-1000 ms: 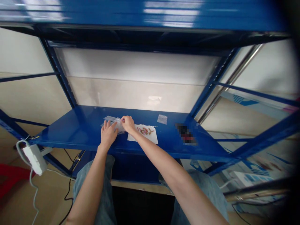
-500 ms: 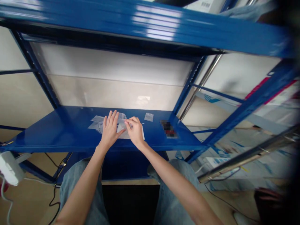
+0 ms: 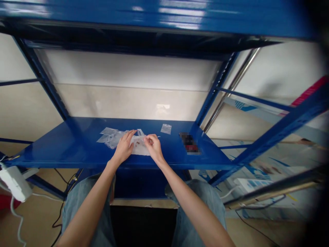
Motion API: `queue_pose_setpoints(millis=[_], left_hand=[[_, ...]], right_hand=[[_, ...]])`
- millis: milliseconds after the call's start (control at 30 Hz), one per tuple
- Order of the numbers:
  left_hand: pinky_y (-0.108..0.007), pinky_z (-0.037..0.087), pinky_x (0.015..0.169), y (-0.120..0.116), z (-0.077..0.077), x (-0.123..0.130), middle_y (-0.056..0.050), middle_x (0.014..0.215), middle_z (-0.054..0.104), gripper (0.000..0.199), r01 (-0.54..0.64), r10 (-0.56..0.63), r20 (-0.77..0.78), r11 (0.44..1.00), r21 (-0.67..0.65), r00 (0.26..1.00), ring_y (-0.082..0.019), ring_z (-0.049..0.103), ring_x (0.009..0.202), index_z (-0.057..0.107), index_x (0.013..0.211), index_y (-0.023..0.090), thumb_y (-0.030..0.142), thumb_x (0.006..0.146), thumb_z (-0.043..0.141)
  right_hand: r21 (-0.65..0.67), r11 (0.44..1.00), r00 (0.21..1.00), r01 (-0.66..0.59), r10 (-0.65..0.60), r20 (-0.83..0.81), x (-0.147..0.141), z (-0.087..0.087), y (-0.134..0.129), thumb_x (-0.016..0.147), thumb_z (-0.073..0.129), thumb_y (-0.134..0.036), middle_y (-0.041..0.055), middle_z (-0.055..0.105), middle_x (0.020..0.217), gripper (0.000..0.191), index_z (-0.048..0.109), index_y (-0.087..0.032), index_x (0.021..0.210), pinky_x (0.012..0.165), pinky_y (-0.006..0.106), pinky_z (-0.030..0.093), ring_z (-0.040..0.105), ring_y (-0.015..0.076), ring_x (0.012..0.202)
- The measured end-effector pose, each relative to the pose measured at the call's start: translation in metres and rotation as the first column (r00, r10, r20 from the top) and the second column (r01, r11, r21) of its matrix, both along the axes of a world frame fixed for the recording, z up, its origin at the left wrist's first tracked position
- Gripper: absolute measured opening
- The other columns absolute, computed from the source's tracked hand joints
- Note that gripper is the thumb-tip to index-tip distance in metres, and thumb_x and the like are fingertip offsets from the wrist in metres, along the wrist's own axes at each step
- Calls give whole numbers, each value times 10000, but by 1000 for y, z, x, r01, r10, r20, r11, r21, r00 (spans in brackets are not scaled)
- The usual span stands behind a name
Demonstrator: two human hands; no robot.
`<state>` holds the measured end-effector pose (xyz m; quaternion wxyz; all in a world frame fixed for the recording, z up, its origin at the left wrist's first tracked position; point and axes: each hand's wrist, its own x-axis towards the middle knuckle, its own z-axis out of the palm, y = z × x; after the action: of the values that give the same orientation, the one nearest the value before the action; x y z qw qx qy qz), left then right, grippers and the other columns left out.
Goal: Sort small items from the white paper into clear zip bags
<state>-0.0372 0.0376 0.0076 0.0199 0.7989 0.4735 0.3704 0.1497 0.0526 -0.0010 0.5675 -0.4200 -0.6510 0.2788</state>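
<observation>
My left hand (image 3: 124, 148) rests at the left side of a white sheet (image 3: 140, 149), its fingers stretched forward and the thumb apart. Small brown specks show on the sheet. At the sheet's right side, my right hand (image 3: 154, 148) is closed in a pinch of thumb and forefinger; what lies between the fingertips is too small to tell. A piece of clear plastic (image 3: 140, 132) stands up between the two hands. Left of my left hand, several clear plastic bags (image 3: 109, 135) lie in a loose, overlapping pile.
A small zip bag (image 3: 166, 129) lies flat behind my right hand on the blue shelf (image 3: 64, 144). Farther right is a dark, pixelated object (image 3: 189, 143). A blue beam (image 3: 128, 15) crosses above. A white power strip (image 3: 15, 183) hangs at the left.
My left hand has drawn back off the clear plastic toward the front left, uncovering more of the white sheet and its specks. My right hand stays pinched, slightly farther right. The view has shifted.
</observation>
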Motion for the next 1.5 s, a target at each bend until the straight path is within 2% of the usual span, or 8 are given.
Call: queue_pose_setpoints(millis=[233,500,767,933,1067,1200,1300,1500], left_hand=[[-492,288,1206,45,13,3,-85,1604,348,900,214,-215,122,977,23,969,-245,300,1487,282,1568,244,-12,715,414],[-495,430,1030,73,42,18,-88,1209,697,171,12,-14,-106,1000,-16,994,-295,585,1180,754,892,223,217,886,583],[-302,489,750,77,69,-66,-69,861,710,377,-386,386,141,922,-31,911,-196,644,772,638,1212,137,206,854,545],[-405,482,825,61,56,-105,-134,977,729,506,-518,525,9,843,-144,851,-320,643,972,619,1263,147,160,758,633],[-542,418,976,39,55,-88,-204,1278,613,460,-591,591,16,806,20,807,-403,519,1224,638,1246,173,188,786,629],[-385,517,838,7,55,-35,-116,1064,698,304,-201,213,328,977,-69,920,-258,657,958,666,1119,182,365,919,529],[-284,504,662,-19,44,9,-61,871,716,355,194,-71,484,958,-210,872,-192,664,736,666,1098,178,464,918,556],[-246,460,567,-39,18,47,-27,668,689,291,239,-49,671,951,-194,740,-159,627,588,659,844,164,439,909,589]], right_hand=[[11,1000,994,-15,16,-110,17,-1,3,868,606,-350,63,695,945,171,682,-201,833,773,305,488,637,225,921],[-29,999,978,-41,34,-207,29,-1,-4,866,641,-402,53,718,892,211,689,-202,820,751,300,488,658,225,864],[-125,986,874,-111,37,-485,29,3,-11,766,754,-479,56,727,906,292,704,-200,836,683,300,510,665,210,789],[-221,965,818,-145,-9,-576,26,5,-15,674,825,-468,45,717,812,340,725,-206,866,592,296,519,650,200,712],[-212,964,848,-161,26,-529,26,6,-17,712,796,-501,25,688,731,352,717,-213,898,528,286,501,623,180,612],[-160,965,917,-206,133,-377,23,6,-19,761,757,-520,9,661,675,334,719,-215,892,513,268,467,595,161,554],[-144,958,940,-250,204,-274,21,6,-21,762,761,-516,24,678,715,328,730,-210,875,510,261,451,590,163,578],[-201,930,929,-308,249,-273,21,9,-35,802,737,-509,41,713,820,337,718,-227,987,595,282,507,636,184,675]])
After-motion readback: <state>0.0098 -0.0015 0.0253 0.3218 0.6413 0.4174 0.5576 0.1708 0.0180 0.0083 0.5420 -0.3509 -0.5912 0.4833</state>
